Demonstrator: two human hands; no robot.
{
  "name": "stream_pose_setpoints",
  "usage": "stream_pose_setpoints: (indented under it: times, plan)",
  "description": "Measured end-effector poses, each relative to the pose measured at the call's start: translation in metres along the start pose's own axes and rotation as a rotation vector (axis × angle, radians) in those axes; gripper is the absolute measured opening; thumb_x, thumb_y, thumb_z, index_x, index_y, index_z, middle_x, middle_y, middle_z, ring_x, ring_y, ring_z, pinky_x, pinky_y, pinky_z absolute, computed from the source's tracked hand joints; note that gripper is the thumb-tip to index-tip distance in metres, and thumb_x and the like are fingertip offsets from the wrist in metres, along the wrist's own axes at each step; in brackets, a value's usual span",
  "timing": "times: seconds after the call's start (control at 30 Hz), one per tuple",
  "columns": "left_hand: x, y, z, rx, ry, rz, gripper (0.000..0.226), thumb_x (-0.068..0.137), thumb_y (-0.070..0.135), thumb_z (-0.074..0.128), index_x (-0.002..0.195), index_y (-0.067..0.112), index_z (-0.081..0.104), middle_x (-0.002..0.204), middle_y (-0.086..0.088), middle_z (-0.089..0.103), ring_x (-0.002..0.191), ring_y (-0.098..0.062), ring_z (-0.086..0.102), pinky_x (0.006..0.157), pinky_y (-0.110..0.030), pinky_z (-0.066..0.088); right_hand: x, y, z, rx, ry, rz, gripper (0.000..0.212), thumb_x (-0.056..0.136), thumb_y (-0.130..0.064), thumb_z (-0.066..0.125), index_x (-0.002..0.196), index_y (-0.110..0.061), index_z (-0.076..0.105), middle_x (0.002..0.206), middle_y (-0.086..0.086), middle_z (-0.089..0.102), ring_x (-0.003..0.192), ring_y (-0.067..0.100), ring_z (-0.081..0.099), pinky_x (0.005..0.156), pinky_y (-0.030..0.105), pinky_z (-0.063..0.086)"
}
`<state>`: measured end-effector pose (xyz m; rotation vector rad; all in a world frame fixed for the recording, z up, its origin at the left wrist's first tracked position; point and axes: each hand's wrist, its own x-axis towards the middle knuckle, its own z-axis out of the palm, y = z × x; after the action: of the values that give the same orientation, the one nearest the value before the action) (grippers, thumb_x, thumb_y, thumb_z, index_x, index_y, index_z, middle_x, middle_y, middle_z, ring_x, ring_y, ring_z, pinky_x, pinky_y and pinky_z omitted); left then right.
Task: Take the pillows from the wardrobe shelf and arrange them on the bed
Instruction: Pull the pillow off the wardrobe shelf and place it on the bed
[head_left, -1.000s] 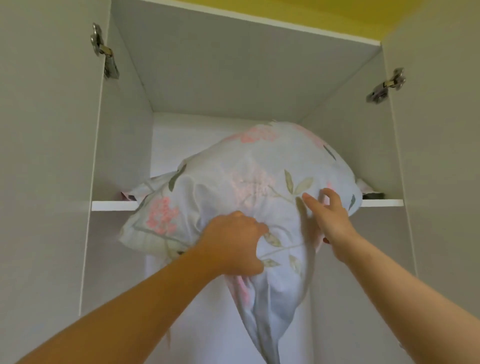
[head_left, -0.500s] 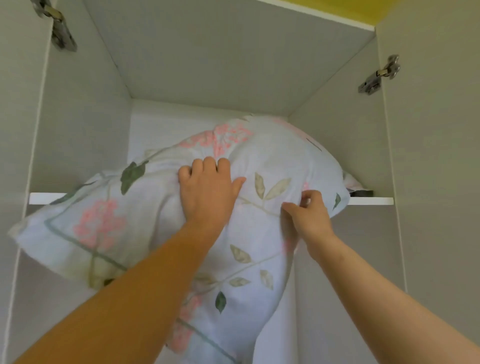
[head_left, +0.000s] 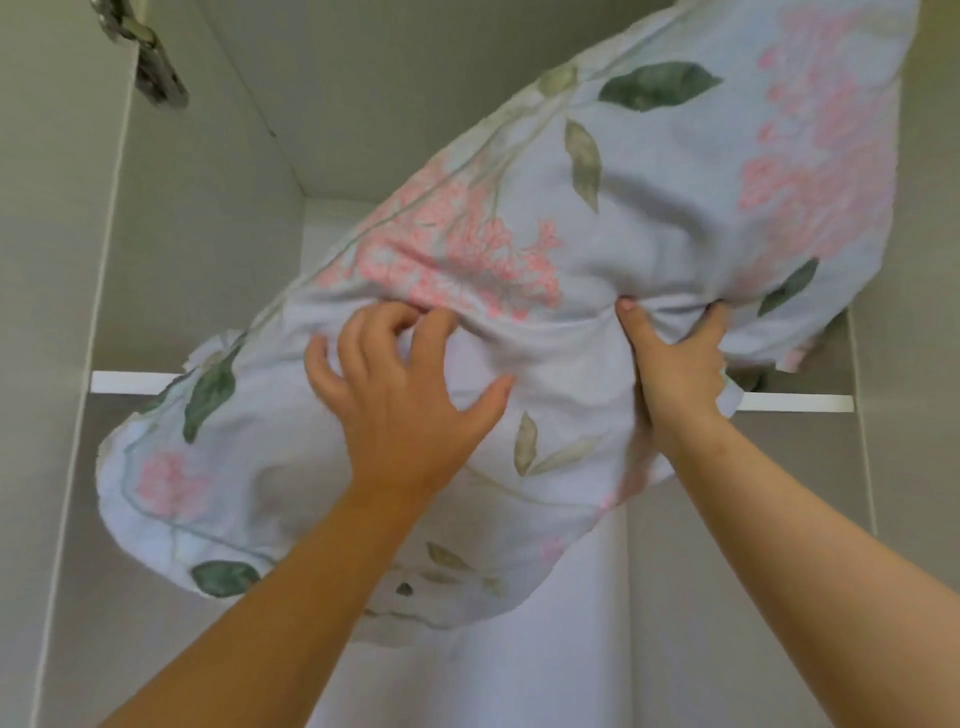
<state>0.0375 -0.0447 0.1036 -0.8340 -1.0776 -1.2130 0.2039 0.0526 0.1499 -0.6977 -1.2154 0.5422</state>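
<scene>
A large pale blue pillow (head_left: 649, 223) with pink blossoms and green leaves hangs tilted in front of the white wardrobe shelf (head_left: 795, 402), its right end raised high and its left end drooping below the shelf edge. My left hand (head_left: 400, 395) presses on the pillow's middle, fingers curled into a fold of the cover. My right hand (head_left: 675, 364) pinches a bunch of the fabric near the right side. Something dark lies on the shelf behind the pillow's right corner, mostly hidden.
The wardrobe's grey side walls (head_left: 197, 234) close in left and right. A metal door hinge (head_left: 150, 67) sticks out at the upper left. A white panel (head_left: 519, 675) runs down the compartment's back below the shelf.
The pillow has come further off the shelf and tipped, right end up, left end down. Both hands have shifted their hold and now bunch the cover; the view has moved closer.
</scene>
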Motion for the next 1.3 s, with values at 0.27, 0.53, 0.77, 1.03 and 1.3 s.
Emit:
stream_pose_setpoints:
  times: [0.27,0.53,0.77,1.03,1.3]
  plan:
    - [0.038,0.027,0.013,0.142,-0.245,-0.025,0.066,0.073,0.056,0.058,0.131,0.028,0.044,0.105,-0.009,0.065,0.095,-0.03,0.061,0.088,-0.054,0.04,0.004,0.015,-0.005,0.0,0.038,-0.128,0.06,0.075,-0.032,0.07,0.125,-0.007,0.048,0.125,0.015,0.057,0.116,0.033,0.051,0.098,0.039,0.041]
    - [0.04,0.02,-0.004,-0.101,-0.124,-0.066,0.026,0.078,0.023,0.048,0.091,0.015,0.069,0.072,-0.011,0.061,0.073,-0.031,0.06,0.067,-0.034,0.029,-0.014,-0.004,-0.03,-0.061,0.032,-0.125,0.011,0.085,-0.013,0.058,0.077,-0.019,0.061,0.065,-0.001,0.055,0.077,0.022,0.052,0.078,0.037,0.047]
    - [0.033,0.017,-0.045,-0.324,-0.142,-0.112,0.016,0.083,0.016,0.052,0.084,0.006,0.064,0.07,-0.002,0.038,0.072,-0.032,0.052,0.064,-0.032,0.026,-0.075,-0.014,-0.056,0.062,0.18,-0.216,0.011,0.089,-0.01,0.054,0.091,-0.017,0.062,0.067,-0.014,0.05,0.063,-0.001,0.046,0.062,0.015,0.038]
    - [-0.028,0.017,-0.061,-0.651,-0.309,-0.244,0.023,0.085,0.022,0.05,0.076,0.003,0.06,0.078,-0.018,0.059,0.079,-0.036,0.058,0.065,-0.04,0.043,-0.159,-0.007,-0.094,-0.059,0.312,-0.185,0.007,0.093,-0.014,0.051,0.089,-0.018,0.055,0.074,-0.018,0.05,0.069,-0.005,0.047,0.066,0.007,0.037]
    - [-0.109,0.05,-0.095,-0.926,-0.536,-0.378,0.023,0.081,0.017,0.05,0.062,0.004,0.052,0.067,-0.007,0.045,0.066,-0.02,0.044,0.056,-0.024,0.018,-0.245,0.011,-0.153,-0.315,0.428,-0.06,0.008,0.096,-0.021,0.045,0.09,-0.019,0.048,0.075,-0.014,0.049,0.074,0.007,0.047,0.059,0.009,0.036]
